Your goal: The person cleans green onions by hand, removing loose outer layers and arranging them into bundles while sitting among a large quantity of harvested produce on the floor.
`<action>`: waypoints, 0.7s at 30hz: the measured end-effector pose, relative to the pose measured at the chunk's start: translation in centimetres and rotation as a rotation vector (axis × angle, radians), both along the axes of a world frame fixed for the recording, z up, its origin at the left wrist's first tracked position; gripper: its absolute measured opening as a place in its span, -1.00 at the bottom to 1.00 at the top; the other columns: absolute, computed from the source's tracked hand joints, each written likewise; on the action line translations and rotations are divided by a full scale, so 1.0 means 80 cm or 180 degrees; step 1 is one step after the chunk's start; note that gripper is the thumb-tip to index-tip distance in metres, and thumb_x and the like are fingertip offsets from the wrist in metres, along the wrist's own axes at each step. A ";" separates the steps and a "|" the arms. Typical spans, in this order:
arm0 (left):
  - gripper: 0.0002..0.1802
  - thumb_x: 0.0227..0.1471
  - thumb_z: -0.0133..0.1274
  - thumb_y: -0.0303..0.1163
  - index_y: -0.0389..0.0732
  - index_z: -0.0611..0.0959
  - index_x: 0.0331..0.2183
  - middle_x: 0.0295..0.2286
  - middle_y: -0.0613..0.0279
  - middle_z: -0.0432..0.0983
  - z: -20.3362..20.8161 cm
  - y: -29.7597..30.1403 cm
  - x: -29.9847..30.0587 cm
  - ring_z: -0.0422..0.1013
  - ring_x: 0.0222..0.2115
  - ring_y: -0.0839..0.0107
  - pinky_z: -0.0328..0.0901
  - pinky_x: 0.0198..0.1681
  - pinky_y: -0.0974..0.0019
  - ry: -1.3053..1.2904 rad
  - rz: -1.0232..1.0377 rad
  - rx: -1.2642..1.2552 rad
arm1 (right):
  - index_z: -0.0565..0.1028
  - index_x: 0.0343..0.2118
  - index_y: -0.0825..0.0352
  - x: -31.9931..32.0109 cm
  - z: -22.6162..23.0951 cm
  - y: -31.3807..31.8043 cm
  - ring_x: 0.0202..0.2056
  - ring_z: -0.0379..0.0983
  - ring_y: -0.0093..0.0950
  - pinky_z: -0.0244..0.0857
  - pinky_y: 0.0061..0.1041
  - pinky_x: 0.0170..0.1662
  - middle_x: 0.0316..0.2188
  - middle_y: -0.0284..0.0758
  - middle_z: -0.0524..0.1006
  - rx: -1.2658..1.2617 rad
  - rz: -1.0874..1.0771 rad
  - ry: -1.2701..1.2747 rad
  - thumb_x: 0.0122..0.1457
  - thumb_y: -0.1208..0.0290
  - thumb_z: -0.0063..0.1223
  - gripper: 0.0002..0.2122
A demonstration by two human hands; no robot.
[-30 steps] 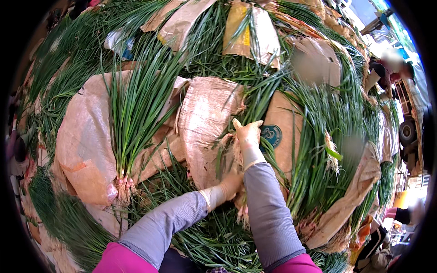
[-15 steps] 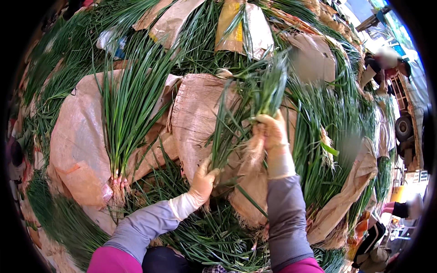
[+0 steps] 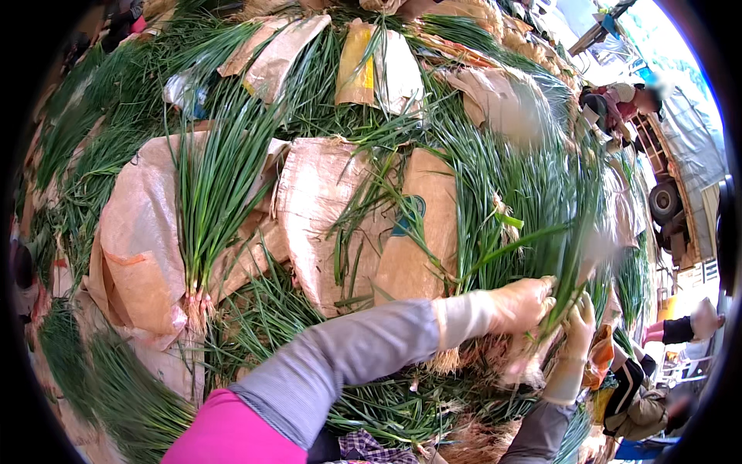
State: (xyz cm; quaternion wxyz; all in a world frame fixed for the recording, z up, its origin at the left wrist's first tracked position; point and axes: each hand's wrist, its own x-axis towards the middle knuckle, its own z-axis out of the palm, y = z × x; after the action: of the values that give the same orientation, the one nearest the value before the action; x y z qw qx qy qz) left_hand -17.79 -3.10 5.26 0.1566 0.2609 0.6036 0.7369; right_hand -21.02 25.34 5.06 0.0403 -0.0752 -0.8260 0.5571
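At the right, my left hand (image 3: pixel 524 303) in a cream glove reaches across, its fingers bent at a blurred bunch of spring onions (image 3: pixel 572 267). My right hand (image 3: pixel 578 329), also gloved, is closed on the same bunch from its right side. The long green leaves point up from the hands, and pale, rooty ends (image 3: pixel 519 362) show below them. To the left, another bunch of spring onions (image 3: pixel 202 240) stands apart from my hands, leaves up and reddish bulbs down, over a tan woven sack (image 3: pixel 143 232).
More woven sacks (image 3: pixel 321 209) lie in the middle, one tan with a blue patch (image 3: pixel 425 185). Heaps of spring onions (image 3: pixel 495 178) surround them, with loose leaves (image 3: pixel 371 410) near me. At the right edge are other people (image 3: pixel 618 100) and a vehicle with a wheel (image 3: pixel 665 201).
Both hands have moved right, the right one also lower, along with a bunch of spring onions. My left hand has crossed over from the middle and joined the right at the bunch.
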 end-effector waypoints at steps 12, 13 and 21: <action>-0.66 0.03 -0.19 -0.45 -0.23 0.41 -0.10 -0.37 -0.13 0.45 -0.316 -0.308 -0.132 0.40 -0.32 -0.03 0.30 -0.22 0.12 0.1341 0.3949 -0.2789 | 0.16 0.19 0.13 0.022 -0.178 -0.219 0.25 -0.17 -0.06 -0.41 0.03 0.23 0.24 -0.10 -0.01 0.3650 0.1710 0.0514 0.03 0.15 0.02 -0.38; -0.63 0.04 -0.20 -0.43 -0.20 0.40 -0.06 -0.30 -0.09 0.44 -0.338 -0.353 -0.140 0.39 -0.26 0.01 0.29 -0.17 0.16 0.0846 0.3814 -0.3021 | 0.15 0.20 0.13 0.020 -0.195 -0.226 0.26 -0.20 -0.06 -0.44 0.05 0.22 0.25 -0.09 -0.03 0.3619 0.1708 0.0461 0.04 0.15 0.01 -0.37; -0.61 0.12 -0.28 -0.27 0.02 0.46 -0.02 0.19 0.17 0.00 -0.360 -0.387 -0.221 -0.10 0.22 0.23 -0.24 0.23 -0.09 0.0298 0.2110 -0.5731 | 0.11 0.21 0.18 0.008 -0.239 -0.199 0.27 -0.28 -0.01 -0.52 0.06 0.22 0.25 0.00 -0.12 0.3309 0.1921 0.0124 0.05 0.17 -0.09 -0.39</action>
State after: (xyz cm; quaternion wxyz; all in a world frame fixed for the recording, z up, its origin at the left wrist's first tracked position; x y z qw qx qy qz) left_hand -35.47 -34.09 -23.51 0.0576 -0.1120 0.9920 -0.0073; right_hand -20.41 9.42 -14.04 -0.0731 0.2024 -0.9742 0.0683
